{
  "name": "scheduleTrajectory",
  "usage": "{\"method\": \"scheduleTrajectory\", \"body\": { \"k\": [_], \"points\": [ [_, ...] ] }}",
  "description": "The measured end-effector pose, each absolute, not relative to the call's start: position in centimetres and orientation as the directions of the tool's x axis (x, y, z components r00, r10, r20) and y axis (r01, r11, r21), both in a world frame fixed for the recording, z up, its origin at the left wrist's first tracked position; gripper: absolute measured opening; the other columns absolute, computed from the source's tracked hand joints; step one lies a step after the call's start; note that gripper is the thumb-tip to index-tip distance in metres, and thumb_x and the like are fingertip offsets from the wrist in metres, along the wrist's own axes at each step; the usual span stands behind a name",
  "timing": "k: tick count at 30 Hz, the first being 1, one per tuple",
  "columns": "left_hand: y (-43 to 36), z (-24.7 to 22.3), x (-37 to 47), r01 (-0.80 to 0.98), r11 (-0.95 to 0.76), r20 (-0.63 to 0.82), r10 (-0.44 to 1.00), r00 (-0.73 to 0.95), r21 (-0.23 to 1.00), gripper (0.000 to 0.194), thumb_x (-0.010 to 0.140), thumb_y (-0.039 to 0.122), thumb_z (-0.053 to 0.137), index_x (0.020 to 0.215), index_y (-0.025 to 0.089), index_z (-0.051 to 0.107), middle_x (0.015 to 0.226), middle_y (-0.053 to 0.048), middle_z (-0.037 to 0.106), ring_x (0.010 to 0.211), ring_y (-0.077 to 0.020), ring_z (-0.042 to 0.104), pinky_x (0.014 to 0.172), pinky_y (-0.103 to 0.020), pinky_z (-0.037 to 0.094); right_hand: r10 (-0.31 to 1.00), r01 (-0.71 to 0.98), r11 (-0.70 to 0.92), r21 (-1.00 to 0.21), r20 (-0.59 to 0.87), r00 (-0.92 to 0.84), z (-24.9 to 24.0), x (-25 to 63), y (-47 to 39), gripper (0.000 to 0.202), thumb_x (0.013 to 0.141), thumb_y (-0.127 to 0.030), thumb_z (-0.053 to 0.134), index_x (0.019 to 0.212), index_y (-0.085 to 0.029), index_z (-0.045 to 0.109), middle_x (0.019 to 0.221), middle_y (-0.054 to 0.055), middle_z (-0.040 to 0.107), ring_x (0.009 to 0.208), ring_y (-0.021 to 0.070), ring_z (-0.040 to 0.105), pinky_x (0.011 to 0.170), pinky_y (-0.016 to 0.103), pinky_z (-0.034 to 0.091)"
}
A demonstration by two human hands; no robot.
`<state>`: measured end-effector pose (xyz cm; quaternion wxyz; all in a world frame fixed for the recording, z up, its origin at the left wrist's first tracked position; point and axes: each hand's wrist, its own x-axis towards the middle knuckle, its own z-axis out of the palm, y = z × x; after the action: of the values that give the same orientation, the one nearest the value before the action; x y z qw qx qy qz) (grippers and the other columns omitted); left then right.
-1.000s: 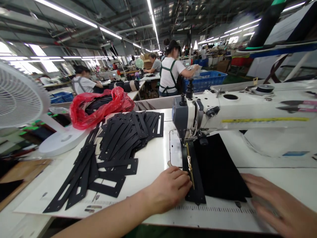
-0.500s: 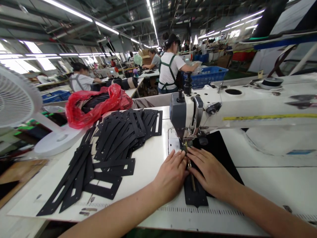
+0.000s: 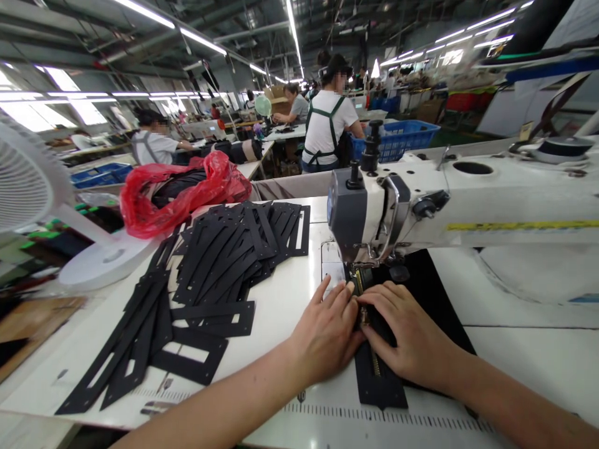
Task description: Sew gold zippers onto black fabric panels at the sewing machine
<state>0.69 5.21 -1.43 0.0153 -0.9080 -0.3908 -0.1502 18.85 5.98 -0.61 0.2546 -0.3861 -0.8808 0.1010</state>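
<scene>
A black strip [image 3: 382,390] with a gold-toothed zipper [image 3: 375,362] lies on the white sewing table, its far end under the head of the sewing machine [image 3: 349,209]. My left hand [image 3: 327,327] rests flat with fingers apart on the strip's left side. From the right, my right hand [image 3: 409,330] presses on the strip, fingers spread and slightly bent, beside the metal zipper pull [image 3: 364,315]. The fingertips of both hands nearly meet near the needle area. A larger black piece [image 3: 435,299] lies beneath and right of my right hand.
Many loose black frame-shaped pieces [image 3: 224,255] cover the table's left side. Behind them is a red plastic bag [image 3: 173,193]. A white fan [image 3: 93,249] stands at far left. Beyond the table a person [image 3: 325,118] works near a blue basket [image 3: 407,137].
The camera view has shifted, so the machine appears further right. The strip and zipper sit slightly nearer the table's front edge, and my right hand's fingers look more bent.
</scene>
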Motion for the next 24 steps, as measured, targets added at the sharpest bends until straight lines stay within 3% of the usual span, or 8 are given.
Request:
{"method": "scheduleTrajectory", "body": {
  "k": [6, 9, 15, 18, 21, 24],
  "points": [
    [5.2, -1.5, 0.6, 0.744, -0.653, 0.262, 0.750, 0.608, 0.142, 0.046, 0.087, 0.039, 0.048, 0.123, 0.011, 0.049, 0.134, -0.016, 0.046, 0.129, -0.0300, 0.035, 0.112, -0.050, 0.013, 0.753, 0.641, 0.654, -0.401, 0.419, -0.507, -1.1, 18.3, 5.9, 0.007, 0.083, -0.013, 0.050, 0.087, -0.017, 0.054, 0.091, 0.007, 0.054, 0.089, 0.0198, 0.050, 0.082, 0.039, 0.044],
    [5.0, -1.5, 0.5, 0.762, -0.625, 0.242, 0.776, 0.583, 0.168, 0.050, 0.088, 0.041, 0.046, 0.128, 0.012, 0.046, 0.137, -0.016, 0.042, 0.132, -0.0320, 0.028, 0.111, -0.052, 0.014, 0.726, 0.637, 0.681, -0.361, 0.444, -0.524, -0.9, 18.3, 5.1, 0.013, 0.084, -0.010, 0.045, 0.079, -0.016, 0.055, 0.091, 0.008, 0.055, 0.087, 0.0190, 0.051, 0.078, 0.036, 0.046],
    [5.0, -1.1, 0.2, 0.755, -0.629, 0.184, 0.777, 0.602, 0.184, 0.050, 0.090, 0.040, 0.042, 0.132, 0.012, 0.042, 0.140, -0.016, 0.038, 0.132, -0.0319, 0.029, 0.110, -0.055, 0.014, 0.532, 0.589, 0.797, -0.130, 0.613, -0.585, -1.5, 18.9, 2.8, 0.026, 0.090, -0.008, 0.035, 0.096, -0.013, 0.059, 0.087, 0.008, 0.063, 0.082, 0.0175, 0.057, 0.079, 0.035, 0.046],
    [5.0, -1.0, 0.1, 0.761, -0.622, 0.207, 0.782, 0.588, 0.186, 0.050, 0.089, 0.041, 0.043, 0.131, 0.014, 0.043, 0.141, -0.015, 0.038, 0.132, -0.0327, 0.029, 0.110, -0.056, 0.014, 0.447, 0.561, 0.827, -0.015, 0.623, -0.642, -1.4, 19.3, 1.8, 0.035, 0.091, -0.007, 0.028, 0.096, -0.016, 0.062, 0.087, 0.006, 0.066, 0.084, 0.0177, 0.059, 0.083, 0.037, 0.044],
    [4.6, -1.2, 0.3, 0.759, -0.625, 0.257, 0.775, 0.577, 0.182, 0.044, 0.089, 0.039, 0.046, 0.126, 0.016, 0.049, 0.137, -0.014, 0.044, 0.131, -0.0329, 0.032, 0.110, -0.056, 0.015, 0.508, 0.601, 0.799, -0.026, 0.563, -0.652, -0.8, 19.7, 1.6, 0.029, 0.092, -0.015, 0.034, 0.094, -0.018, 0.062, 0.088, 0.003, 0.069, 0.083, 0.0159, 0.062, 0.082, 0.033, 0.046],
    [4.0, -1.5, 0.6, 0.751, -0.636, 0.301, 0.762, 0.574, 0.179, 0.035, 0.088, 0.033, 0.047, 0.118, 0.015, 0.055, 0.131, -0.015, 0.050, 0.128, -0.0322, 0.038, 0.110, -0.055, 0.017, 0.559, 0.671, 0.740, 0.043, 0.514, -0.650, -0.7, 20.0, 2.3, 0.031, 0.088, -0.020, 0.039, 0.111, -0.010, 0.058, 0.109, 0.011, 0.064, 0.099, 0.0202, 0.060, 0.082, 0.033, 0.050]
  ]
}}
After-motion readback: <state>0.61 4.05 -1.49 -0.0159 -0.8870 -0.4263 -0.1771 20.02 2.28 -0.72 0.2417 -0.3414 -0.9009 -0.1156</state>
